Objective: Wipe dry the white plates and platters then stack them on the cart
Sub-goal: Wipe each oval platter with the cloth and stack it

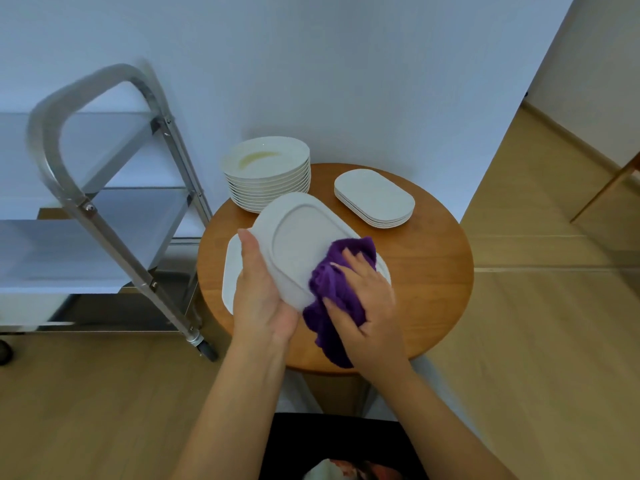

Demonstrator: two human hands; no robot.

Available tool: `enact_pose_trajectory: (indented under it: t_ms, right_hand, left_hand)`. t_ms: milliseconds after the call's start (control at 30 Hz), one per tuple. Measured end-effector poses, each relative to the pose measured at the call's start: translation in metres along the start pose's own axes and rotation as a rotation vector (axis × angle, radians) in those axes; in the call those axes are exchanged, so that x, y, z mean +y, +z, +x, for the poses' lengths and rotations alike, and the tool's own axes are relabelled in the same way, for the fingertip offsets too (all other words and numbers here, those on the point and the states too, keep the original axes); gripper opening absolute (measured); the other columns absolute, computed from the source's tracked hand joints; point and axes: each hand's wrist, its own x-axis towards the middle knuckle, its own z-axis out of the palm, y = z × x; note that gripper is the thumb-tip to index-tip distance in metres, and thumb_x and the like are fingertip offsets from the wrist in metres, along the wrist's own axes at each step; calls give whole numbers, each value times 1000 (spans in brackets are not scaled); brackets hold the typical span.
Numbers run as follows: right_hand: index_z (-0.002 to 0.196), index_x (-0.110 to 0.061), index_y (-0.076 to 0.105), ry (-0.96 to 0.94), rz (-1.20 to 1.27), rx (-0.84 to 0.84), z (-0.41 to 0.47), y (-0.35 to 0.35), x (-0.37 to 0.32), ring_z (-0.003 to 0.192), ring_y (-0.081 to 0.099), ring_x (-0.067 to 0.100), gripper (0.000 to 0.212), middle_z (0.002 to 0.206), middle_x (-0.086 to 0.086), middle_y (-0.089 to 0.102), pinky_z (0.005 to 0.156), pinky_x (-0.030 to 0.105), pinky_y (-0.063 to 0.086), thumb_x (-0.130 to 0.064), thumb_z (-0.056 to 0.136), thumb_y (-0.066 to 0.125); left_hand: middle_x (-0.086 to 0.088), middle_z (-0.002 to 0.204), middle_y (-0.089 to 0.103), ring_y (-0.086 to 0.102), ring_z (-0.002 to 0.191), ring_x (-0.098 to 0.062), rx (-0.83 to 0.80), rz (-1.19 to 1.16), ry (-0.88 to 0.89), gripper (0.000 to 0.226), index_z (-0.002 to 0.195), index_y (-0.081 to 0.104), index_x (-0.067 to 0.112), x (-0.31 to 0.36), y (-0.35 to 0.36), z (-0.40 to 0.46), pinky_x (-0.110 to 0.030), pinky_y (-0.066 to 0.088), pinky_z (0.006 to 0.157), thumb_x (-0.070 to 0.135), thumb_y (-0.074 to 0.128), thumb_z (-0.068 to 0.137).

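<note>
My left hand (261,296) grips the near left edge of a white oval platter (298,237), held tilted above the round wooden table (433,271) with its underside facing me. My right hand (367,299) presses a purple cloth (332,292) against the platter's near right end, fingers curled over the cloth. Another white platter (231,271) lies flat on the table under the held one, mostly hidden. A tall stack of round white plates (268,174) stands at the table's back left. A short stack of small oval platters (375,199) sits at the back right.
A steel cart (114,216) with pale shelves stands left of the table, its handle frame close to the table's edge and a caster on the wooden floor. A white wall runs behind. A thin wooden leg (606,188) shows at the far right.
</note>
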Motion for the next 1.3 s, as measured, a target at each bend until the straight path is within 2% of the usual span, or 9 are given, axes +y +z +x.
enact_pose_trajectory:
  t_ms: [167, 300, 400, 500, 633, 800, 967, 1167, 1300]
  right_hand:
    - [130, -32, 42, 376, 28, 78, 9, -9, 12, 130, 40, 15, 39, 140, -9, 43, 107, 43, 38, -28, 93, 55]
    - [115, -40, 49, 847, 433, 255, 32, -15, -7, 106, 59, 19, 21, 114, -5, 61, 85, 37, 53, -40, 94, 50]
    - [126, -33, 51, 1041, 924, 153, 45, -21, -21, 101, 65, 26, 66, 113, 3, 66, 85, 47, 54, -63, 68, 65]
    - [130, -31, 47, 972, 884, 62, 48, -23, -29, 102, 65, 28, 108, 116, 7, 64, 84, 50, 55, -68, 34, 80]
    - [115, -31, 56, 959, 762, 117, 49, -28, -15, 94, 68, 25, 67, 105, 4, 68, 77, 47, 58, -39, 54, 84]
    - [100, -30, 58, 1077, 775, 150, 44, -30, 17, 86, 67, 28, 24, 99, 8, 67, 59, 38, 57, -21, 79, 64]
    - [108, -28, 56, 1135, 728, 101, 52, -38, 43, 75, 71, 25, 34, 98, 8, 69, 55, 37, 55, -25, 76, 66]
    - [113, -29, 58, 1166, 645, 71, 73, -20, 61, 83, 69, 27, 37, 97, 7, 71, 60, 37, 56, -27, 78, 69]
    - [110, -29, 61, 1027, 538, 188, 91, 12, 64, 82, 68, 20, 31, 93, -1, 70, 65, 34, 56, -25, 81, 71]
  left_hand:
    - [-1, 95, 74, 68, 94, -25, 99, 75, 74, 45, 102, 59, 31, 0, -4, 5, -50, 52, 88, 65, 52, 74]
    - [10, 80, 65, 64, 79, -11, 136, 564, 274, 43, 84, 54, 36, -10, 6, -5, -30, 54, 66, 74, 38, 74]
    - [19, 58, 60, 59, 59, 3, -180, 899, 497, 48, 65, 55, 35, -25, 5, -16, -9, 41, 45, 79, 36, 76]
    - [11, 98, 70, 64, 90, -10, -461, 1166, 660, 79, 110, 67, 23, -36, -2, -14, -23, 53, 70, 81, 22, 78]
    - [21, 135, 48, 42, 130, -4, -615, 1267, 592, 71, 129, 49, 37, -31, -8, -8, -44, 35, 109, 77, 15, 81]
    - [27, 139, 32, 20, 131, 7, -376, 1357, 412, 57, 131, 42, 44, -25, -24, 9, -28, 5, 115, 73, 33, 82]
    - [2, 142, 43, 41, 126, -17, 164, 1302, 413, 54, 140, 39, 25, 6, -60, 38, -44, 36, 104, 36, 55, 90]
    - [-21, 73, 57, 52, 65, -24, 35, 1238, 124, 35, 82, 61, -4, 18, -88, 58, -31, 42, 59, 28, 53, 93]
    - [-20, 77, 64, 59, 59, -20, 148, 1157, 68, 33, 82, 61, -2, 25, -110, 68, -25, 47, 51, 27, 53, 94]
